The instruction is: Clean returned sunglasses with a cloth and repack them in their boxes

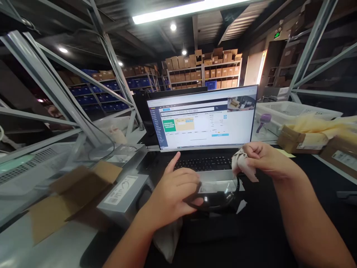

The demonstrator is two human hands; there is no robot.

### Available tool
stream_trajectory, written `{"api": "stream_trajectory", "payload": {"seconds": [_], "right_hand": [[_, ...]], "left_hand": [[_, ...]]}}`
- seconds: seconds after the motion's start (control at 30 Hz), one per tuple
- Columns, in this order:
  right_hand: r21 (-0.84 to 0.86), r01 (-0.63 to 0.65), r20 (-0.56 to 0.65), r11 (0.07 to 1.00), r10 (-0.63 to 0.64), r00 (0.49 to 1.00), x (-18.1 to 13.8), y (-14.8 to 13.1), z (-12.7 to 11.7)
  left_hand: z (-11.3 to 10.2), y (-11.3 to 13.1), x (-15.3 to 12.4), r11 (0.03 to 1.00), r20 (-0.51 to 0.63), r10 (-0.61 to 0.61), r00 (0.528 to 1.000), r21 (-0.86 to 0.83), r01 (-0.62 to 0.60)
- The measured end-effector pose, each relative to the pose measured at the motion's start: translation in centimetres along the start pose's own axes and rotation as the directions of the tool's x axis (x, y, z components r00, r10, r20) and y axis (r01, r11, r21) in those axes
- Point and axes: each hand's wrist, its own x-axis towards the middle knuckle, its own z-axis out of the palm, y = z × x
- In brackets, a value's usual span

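My left hand (178, 188) grips the left end of a glossy black curved piece (216, 201), its index finger stretched up and apart. The kind of piece is not clear; it looks like a shiny shell with a thin rim. My right hand (263, 158) pinches a crumpled whitish cloth or tissue (243, 163) above the piece's right end. Behind the piece lies a grey-silver box or tray (217, 175), partly hidden by it. A small white scrap (241, 206) rests on the black surface to the right. Below my left wrist is a whitish bag or cloth (169, 240).
A lit monitor (195, 130) stands behind a black keyboard (206, 163). To the left are a silver box (122, 195) with a label and an open cardboard box (75, 193). On the right are a purple handheld device (263, 121), a white basket (301, 108) and cardboard boxes (306, 143).
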Motion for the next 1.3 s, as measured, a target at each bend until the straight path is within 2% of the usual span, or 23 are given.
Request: {"api": "stream_trajectory", "payload": {"seconds": [0.1, 0.3, 0.47, 0.53, 0.6, 0.67, 0.73, 0.83, 0.93, 1.17, 1.3], "right_hand": [[-0.012, 0.014, -0.004, 1.0, -0.014, 1.0, -0.6, -0.6, -0.1], [-0.07, 0.044, -0.031, 0.997, -0.046, 0.998, -0.3, -0.9, 1.9], [-0.198, 0.037, -0.101, 0.98, -0.058, 0.993, 0.2, -0.4, 3.1], [-0.272, 0.04, -0.061, 0.961, -0.059, 0.996, 0.3, -0.4, 3.7], [-0.337, 0.05, 0.046, 0.94, -0.036, 0.998, 0.5, -0.3, 4.5], [-0.358, 0.041, 0.158, 0.933, 0.018, 0.987, 0.6, -0.2, 5.3], [-0.347, 0.013, 0.203, 0.938, 0.061, 0.977, 0.8, 0.1, 6.3], [-0.372, -0.004, 0.155, 0.928, 0.067, 0.986, 1.0, 0.7, 7.8], [-0.38, 0.013, 0.088, 0.925, 0.022, 0.996, 1.3, 1.1, 8.6], [-0.317, 0.041, 0.225, 0.947, 0.033, 0.974, 1.5, 1.0, 7.9], [-0.273, 0.019, 0.196, 0.962, 0.036, 0.98, 1.4, 0.9, 7.9]], "left_hand": [[-0.1, -0.1, 0.0, 1.0, 0.03, 0.005, 1.0, -0.009, -0.005], [0.2, 0.0, 0.3, 1.0, 0.088, -0.011, 0.996, 0.012, 0.01], [0.3, 0.2, 0.5, 0.998, 0.112, -0.024, 0.993, 0.063, 0.017], [0.4, 0.1, 0.5, 0.996, 0.126, -0.024, 0.992, 0.083, 0.013], [0.6, 0.1, 0.5, 0.996, 0.137, -0.014, 0.99, 0.093, 0.001], [0.8, 0.2, 0.5, 0.996, 0.156, -0.004, 0.988, 0.094, -0.011], [1.1, 0.4, 0.5, 0.996, 0.204, 0.016, 0.979, 0.079, -0.032], [1.5, 0.8, 0.4, 0.995, 0.278, 0.055, 0.959, 0.068, -0.077], [1.6, 0.9, 0.4, 0.992, 0.255, 0.063, 0.965, 0.093, -0.09], [1.9, 1.1, 0.5, 0.996, 0.295, 0.083, 0.952, 0.011, -0.09], [2.2, 1.1, 0.6, 0.994, 0.253, 0.096, 0.963, 0.034, -0.108]]}}
